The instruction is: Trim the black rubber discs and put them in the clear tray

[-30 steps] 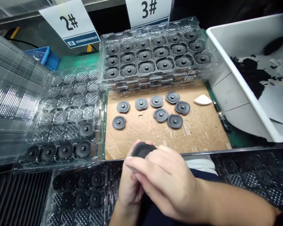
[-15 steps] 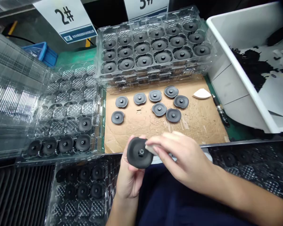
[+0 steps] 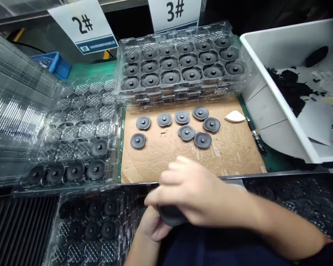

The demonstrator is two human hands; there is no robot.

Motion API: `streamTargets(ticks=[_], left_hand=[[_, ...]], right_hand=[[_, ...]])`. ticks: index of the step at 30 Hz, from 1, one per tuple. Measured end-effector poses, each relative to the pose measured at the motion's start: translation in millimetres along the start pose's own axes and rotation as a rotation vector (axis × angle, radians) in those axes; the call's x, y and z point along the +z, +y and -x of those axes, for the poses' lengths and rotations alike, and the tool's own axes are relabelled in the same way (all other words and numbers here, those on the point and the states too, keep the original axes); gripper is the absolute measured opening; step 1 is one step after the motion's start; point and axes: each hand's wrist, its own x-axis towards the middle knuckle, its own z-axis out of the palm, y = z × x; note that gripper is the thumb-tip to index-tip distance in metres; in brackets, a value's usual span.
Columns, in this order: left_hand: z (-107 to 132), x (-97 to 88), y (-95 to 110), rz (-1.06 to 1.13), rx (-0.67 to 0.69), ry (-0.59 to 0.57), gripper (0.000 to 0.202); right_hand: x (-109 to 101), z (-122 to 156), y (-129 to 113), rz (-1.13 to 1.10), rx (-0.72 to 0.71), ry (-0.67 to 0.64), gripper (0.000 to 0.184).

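My left hand point(image 3: 152, 224) is closed round the edge of a dark grey, rounded plastic disc point(image 3: 172, 216) in front of my lap. Over this part lies my right hand point(image 3: 187, 188), fingers curled across its face and blurred by motion. The small pale pad pinched there half a second ago is hidden behind the fingers. Several similar discs point(image 3: 187, 132), each with a small central post, lie on a cardboard sheet point(image 3: 155, 162) just beyond my hands. A white wedge-shaped pad point(image 3: 235, 116) rests at the cardboard's right.
Clear trays point(image 3: 166, 90) holding discs are stacked behind the cardboard. Another clear tray point(image 3: 86, 129), partly filled, stands left; one more point(image 3: 93, 242) sits lower. At right are a black pen-like tool point(image 3: 258, 142) and a white bin point(image 3: 280, 99) with dark scraps.
My right hand has moved left and down across the disc, covering most of it. The disc and my left hand sit lower in view. The camera view has shifted slightly.
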Motion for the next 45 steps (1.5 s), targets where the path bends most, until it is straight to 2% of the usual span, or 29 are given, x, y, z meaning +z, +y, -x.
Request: streamTargets(ticks=[1, 3, 5, 9, 12, 15, 17, 19, 21, 23, 25, 26, 28, 30, 32, 35, 38, 40, 42, 44, 45], left_hand=[[-1, 0.7, 0, 0.025, -0.015, -0.045, 0.037], [0, 3.1, 3, 0.107, -0.040, -0.171, 0.048], [3, 5.1, 6, 0.176, -0.038, -0.261, 0.051], [7, 2.4, 10, 0.246, -0.024, -0.292, 0.049], [10, -3.6, 12, 0.259, -0.021, -0.285, 0.050], [11, -8.0, 17, 0.224, 0.013, -0.224, 0.052], [11, -8.9, 22, 0.172, 0.061, -0.164, 0.052], [10, -8.5, 25, 0.054, 0.166, -0.110, 0.057], [7, -8.1, 25, -0.201, 0.354, -0.044, 0.067], [3, -8.4, 24, -0.599, 0.602, 0.033, 0.083], [-1, -9.3, 22, -0.970, 0.789, 0.082, 0.098], [-3, -9.7, 21, -1.090, 0.846, 0.086, 0.103], [-5, -9.9, 19, -1.198, 0.895, 0.071, 0.107], [-6, -9.2, 18, -1.230, 0.891, 0.062, 0.107], [-5, -7.7, 17, -1.241, 0.892, 0.055, 0.107], [-3, -5.1, 16, -1.224, 0.889, 0.053, 0.106], [-2, -2.3, 16, -1.244, 0.785, 0.077, 0.097], [-1, 0.5, 18, -1.277, 0.667, 0.093, 0.080], [-1, 3.8, 21, -1.260, 0.548, 0.095, 0.047], [-1, 6.5, 23, -1.185, 0.442, 0.117, 0.017], [-1, 7.3, 25, -1.148, 0.397, 0.144, 0.016]], right_hand=[[1, -2, 8, -0.043, 0.053, 0.037, 0.024], [7, -7, 32, -0.099, 0.240, 0.191, 0.023], [23, -8, 59, -0.123, 0.411, 0.316, 0.023], [69, -1, 99, -0.137, 0.535, 0.339, 0.024], [83, 9, 97, -0.136, 0.601, 0.423, 0.031], [70, 17, 72, -0.168, 0.587, 0.447, 0.029], [61, 24, 54, -0.227, 0.517, 0.386, 0.027], [59, 33, 42, -0.285, 0.488, 0.317, 0.026], [64, 43, 39, -0.300, 0.542, 0.299, 0.025], [70, 52, 41, -0.271, 0.629, 0.331, 0.023], [71, 59, 41, -0.236, 0.674, 0.380, 0.023], [68, 61, 39, -0.221, 0.677, 0.411, 0.023], [58, 61, 32, -0.206, 0.653, 0.479, 0.022], [45, 60, 23, -0.234, 0.614, 0.528, 0.020], [33, 58, 14, -0.317, 0.599, 0.522, 0.019], [25, 55, 8, -0.520, 0.569, 0.390, 0.021], [31, 54, 13, -0.749, 0.562, 0.282, 0.015], [38, 57, 21, -0.947, 0.645, 0.342, 0.014], [46, 61, 30, -1.103, 0.713, 0.409, 0.024], [52, 64, 37, -1.143, 0.701, 0.400, 0.031], [54, 65, 40, -1.121, 0.679, 0.370, 0.033]])
